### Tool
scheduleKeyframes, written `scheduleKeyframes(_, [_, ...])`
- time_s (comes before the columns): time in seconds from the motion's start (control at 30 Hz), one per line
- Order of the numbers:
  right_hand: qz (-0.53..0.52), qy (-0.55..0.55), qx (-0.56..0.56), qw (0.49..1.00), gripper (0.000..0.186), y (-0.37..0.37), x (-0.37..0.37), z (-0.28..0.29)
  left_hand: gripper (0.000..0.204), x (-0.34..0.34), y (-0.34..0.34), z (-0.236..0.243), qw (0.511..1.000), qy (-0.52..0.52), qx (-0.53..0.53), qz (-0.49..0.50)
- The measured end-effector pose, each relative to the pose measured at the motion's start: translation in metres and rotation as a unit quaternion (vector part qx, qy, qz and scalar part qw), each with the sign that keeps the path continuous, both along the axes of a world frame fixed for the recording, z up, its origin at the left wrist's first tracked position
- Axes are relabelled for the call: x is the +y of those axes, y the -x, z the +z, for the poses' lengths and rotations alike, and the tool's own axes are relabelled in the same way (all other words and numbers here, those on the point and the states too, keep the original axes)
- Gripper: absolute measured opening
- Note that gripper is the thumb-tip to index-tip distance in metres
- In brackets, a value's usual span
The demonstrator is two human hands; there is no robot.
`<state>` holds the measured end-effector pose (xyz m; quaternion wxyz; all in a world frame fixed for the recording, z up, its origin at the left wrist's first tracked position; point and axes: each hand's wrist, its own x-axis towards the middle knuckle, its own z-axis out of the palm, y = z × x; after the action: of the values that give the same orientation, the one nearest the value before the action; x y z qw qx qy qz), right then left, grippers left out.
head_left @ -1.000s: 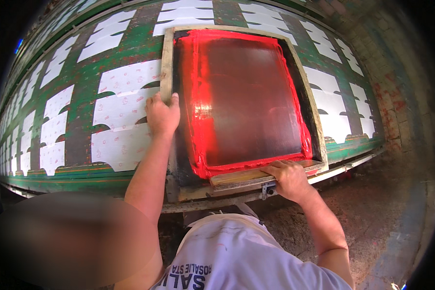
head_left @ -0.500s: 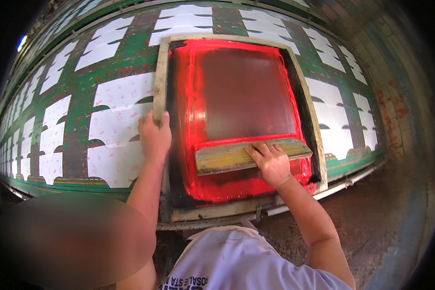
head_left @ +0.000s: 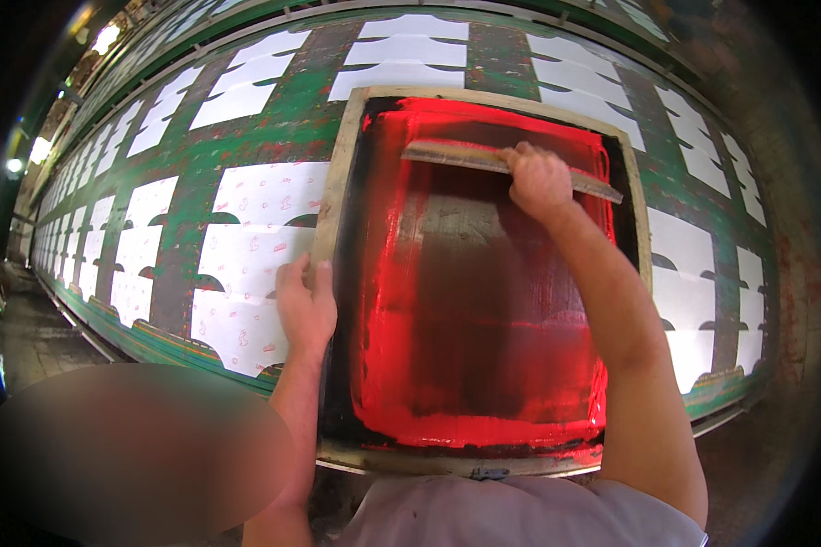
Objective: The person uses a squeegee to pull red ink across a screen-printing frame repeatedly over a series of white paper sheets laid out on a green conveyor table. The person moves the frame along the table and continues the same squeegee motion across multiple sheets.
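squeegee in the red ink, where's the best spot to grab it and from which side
Grip the squeegee on its long wooden bar, near the middle, coming down from above and from the near side. It lies crosswise at the far end of the screen frame, blade down in wet ink. The right hand holds it right of centre; the left hand steadies the frame's left rail.
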<state>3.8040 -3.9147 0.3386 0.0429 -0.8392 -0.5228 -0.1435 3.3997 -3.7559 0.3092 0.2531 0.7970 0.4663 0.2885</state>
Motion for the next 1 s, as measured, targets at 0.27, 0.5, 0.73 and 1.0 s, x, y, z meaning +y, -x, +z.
scheduleKeyframes(0.27, [-0.032,0.064,0.029,0.997,0.045,-0.09,0.054,0.024,0.036,0.0,-0.002,-0.001,1.0,0.004,0.003,0.018])
scheduleKeyframes(0.5, [-0.01,0.073,0.071,0.995,0.036,-0.102,0.056,0.033,0.031,0.003,-0.004,0.0,1.0,-0.013,-0.005,0.013])
scheduleKeyframes(0.73, [0.041,0.095,0.127,0.986,0.025,-0.071,0.032,0.044,0.033,0.002,-0.003,0.0,1.0,-0.025,-0.006,0.002])
scheduleKeyframes(1.0, [0.055,0.124,0.134,0.982,0.027,0.076,-0.069,0.058,0.041,0.008,-0.002,-0.006,1.0,-0.008,0.001,-0.011])
